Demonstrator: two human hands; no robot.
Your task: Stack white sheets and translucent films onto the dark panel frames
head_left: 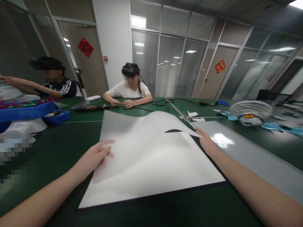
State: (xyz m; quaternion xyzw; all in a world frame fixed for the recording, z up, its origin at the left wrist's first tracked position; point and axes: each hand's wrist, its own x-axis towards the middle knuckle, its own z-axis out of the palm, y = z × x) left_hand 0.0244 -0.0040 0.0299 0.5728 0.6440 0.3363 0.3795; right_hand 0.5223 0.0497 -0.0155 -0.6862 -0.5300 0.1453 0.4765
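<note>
A large white sheet [151,157] lies on a dark board [151,198] on the green table in front of me. The sheet billows up in a wave across its far half. My left hand [97,156] pinches the sheet's left edge, thumb on top and fingers closed on it. My right hand [205,140] grips the sheet's lifted right corner, with the fingers mostly hidden under the film. Both forearms reach in from the bottom corners of the view.
A grey panel [248,157] lies to the right. A small white fan [250,111] stands at far right among blue parts. Cables [156,105] run across the far table. A person [129,90] sits opposite; another person [53,82] sits at left near blue trays [26,112].
</note>
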